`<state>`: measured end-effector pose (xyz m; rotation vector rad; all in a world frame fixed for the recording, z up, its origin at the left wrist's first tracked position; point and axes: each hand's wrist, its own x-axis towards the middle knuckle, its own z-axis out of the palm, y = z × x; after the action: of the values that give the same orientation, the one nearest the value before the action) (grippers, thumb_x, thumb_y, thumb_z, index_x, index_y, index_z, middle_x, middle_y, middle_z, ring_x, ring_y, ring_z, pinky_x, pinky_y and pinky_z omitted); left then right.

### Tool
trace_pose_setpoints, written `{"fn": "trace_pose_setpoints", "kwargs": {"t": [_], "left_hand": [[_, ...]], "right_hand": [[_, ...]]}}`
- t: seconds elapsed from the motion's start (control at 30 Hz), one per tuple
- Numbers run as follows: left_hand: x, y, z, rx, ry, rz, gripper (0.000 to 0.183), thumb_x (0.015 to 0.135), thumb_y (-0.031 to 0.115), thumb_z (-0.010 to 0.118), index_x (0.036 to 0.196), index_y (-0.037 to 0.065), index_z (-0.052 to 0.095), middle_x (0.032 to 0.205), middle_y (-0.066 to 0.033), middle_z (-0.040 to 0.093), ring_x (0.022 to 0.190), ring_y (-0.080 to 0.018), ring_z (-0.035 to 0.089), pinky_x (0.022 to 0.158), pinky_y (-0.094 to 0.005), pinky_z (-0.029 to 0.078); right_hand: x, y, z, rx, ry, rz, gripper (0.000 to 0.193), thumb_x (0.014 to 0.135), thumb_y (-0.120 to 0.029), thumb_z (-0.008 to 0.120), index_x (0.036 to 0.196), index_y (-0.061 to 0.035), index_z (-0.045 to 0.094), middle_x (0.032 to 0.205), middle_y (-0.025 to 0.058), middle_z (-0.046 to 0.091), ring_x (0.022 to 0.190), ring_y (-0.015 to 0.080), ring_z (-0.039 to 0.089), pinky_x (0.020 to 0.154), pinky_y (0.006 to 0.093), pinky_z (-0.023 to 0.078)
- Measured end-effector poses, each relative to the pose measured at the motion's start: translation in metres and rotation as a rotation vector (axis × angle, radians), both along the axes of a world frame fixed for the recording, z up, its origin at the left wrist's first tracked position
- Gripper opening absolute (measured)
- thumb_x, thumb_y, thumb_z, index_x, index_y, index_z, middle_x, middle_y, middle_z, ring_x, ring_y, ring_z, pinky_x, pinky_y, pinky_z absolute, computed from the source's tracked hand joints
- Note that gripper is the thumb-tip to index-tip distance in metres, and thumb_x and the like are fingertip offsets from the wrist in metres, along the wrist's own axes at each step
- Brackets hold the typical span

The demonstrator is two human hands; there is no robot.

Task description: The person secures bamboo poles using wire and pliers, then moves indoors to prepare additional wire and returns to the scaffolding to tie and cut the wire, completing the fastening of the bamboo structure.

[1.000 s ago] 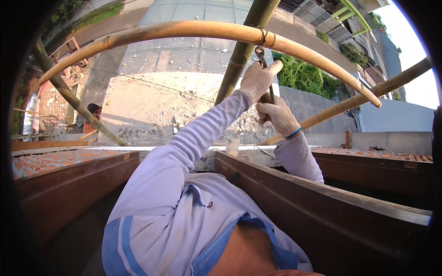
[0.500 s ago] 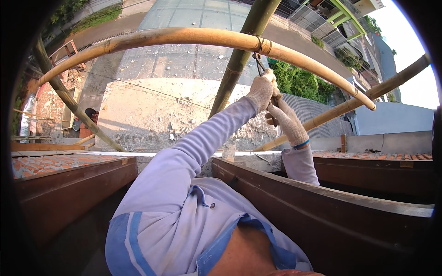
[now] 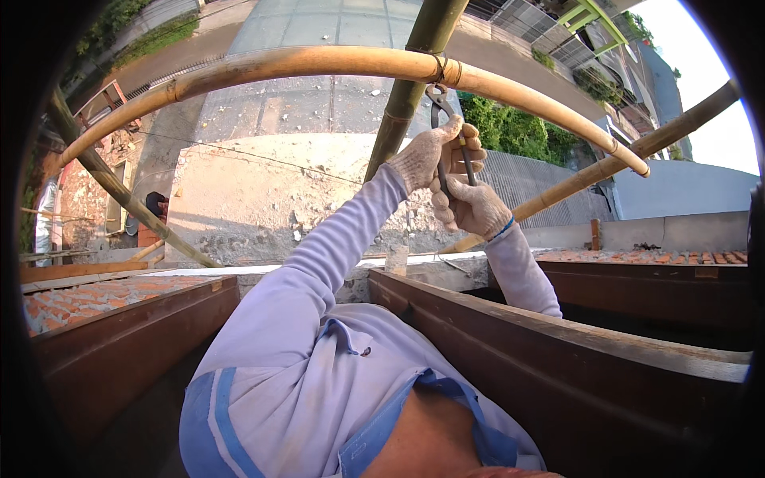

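A pair of dark metal pincers (image 3: 437,97) has its jaws up at the wire tie (image 3: 441,68) where two bamboo poles cross. Its handles are spread apart and run down into my gloved hands. My left hand (image 3: 426,153) is closed round the upper part of the handles, fingers curled over them. Just below and to the right, my right hand (image 3: 480,209) is closed on the lower handle ends, its thumb against one of them. Both hands wear cream knitted gloves. Whether the jaws bite the wire is too small to tell.
A long yellow bamboo pole (image 3: 319,62) spans the view across a greener upright pole (image 3: 412,95). Another pole (image 3: 590,187) slants at the right, one more (image 3: 119,179) at the left. Brown beams (image 3: 574,319) flank me. Far below lies a rubble-strewn concrete slab (image 3: 255,179).
Both hands have shifted slightly left and down, and the pincers' handles have spread wider. The jaws and handles show more plainly now.
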<state>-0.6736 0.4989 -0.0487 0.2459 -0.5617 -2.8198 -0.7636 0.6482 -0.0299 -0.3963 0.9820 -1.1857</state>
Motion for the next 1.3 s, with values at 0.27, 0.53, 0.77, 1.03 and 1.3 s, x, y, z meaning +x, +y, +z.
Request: {"fn": "trace_pose_setpoints", "kwargs": {"t": [0.27,0.53,0.77,1.03,1.3], "left_hand": [[-0.031,0.012,0.006,0.140,0.009,0.134,0.037,0.113,0.038,0.041,0.086,0.014,0.050,0.065,-0.0002,0.044,0.055,-0.0197,0.048,0.066,-0.0436,0.052],[-0.079,0.026,-0.005,-0.087,-0.305,0.464,0.039,0.108,0.042,0.055,0.084,0.011,0.056,0.065,-0.0011,0.050,0.052,-0.0160,0.047,0.057,-0.0362,0.046],[0.054,-0.030,0.020,-1.564,-0.490,0.120,0.050,0.097,0.048,0.070,0.121,0.003,0.067,0.107,-0.0162,0.073,0.101,-0.0255,0.072,0.084,-0.0378,0.058],[0.087,-0.177,0.094,-2.157,-1.145,0.189,0.075,0.106,0.067,0.029,0.120,0.006,0.071,0.110,-0.0199,0.074,0.108,-0.0337,0.071,0.098,-0.0471,0.053],[0.076,-0.180,0.081,-2.180,-1.246,0.159,0.073,0.106,0.064,0.033,0.106,0.006,0.077,0.096,-0.0153,0.077,0.093,-0.0312,0.075,0.087,-0.0464,0.056]], "right_hand": [[0.007,0.007,0.040,0.089,1.355,0.028,0.061,0.087,-0.040,0.078,0.123,0.0066,0.061,0.089,0.0139,0.071,0.075,0.0253,0.072,0.071,0.0351,0.060],[-0.005,-0.011,0.019,0.266,1.909,0.067,0.040,0.088,-0.009,0.060,0.125,0.0039,0.055,0.105,0.0321,0.071,0.098,0.0478,0.070,0.087,0.0553,0.055],[-0.011,0.006,0.010,0.021,1.398,-0.041,0.072,0.080,-0.007,0.058,0.150,0.0020,0.043,0.117,0.0308,0.067,0.110,0.0414,0.067,0.092,0.0500,0.054],[-0.001,0.042,-0.001,0.100,0.845,0.127,0.083,0.077,-0.006,0.060,0.157,0.0025,0.039,0.135,0.0207,0.057,0.127,0.0314,0.053,0.103,0.0412,0.050],[0.000,0.059,0.040,0.098,0.650,-0.099,0.077,0.084,0.000,0.057,0.158,0.0032,0.034,0.145,0.0197,0.051,0.130,0.0315,0.055,0.103,0.0437,0.054]]}}
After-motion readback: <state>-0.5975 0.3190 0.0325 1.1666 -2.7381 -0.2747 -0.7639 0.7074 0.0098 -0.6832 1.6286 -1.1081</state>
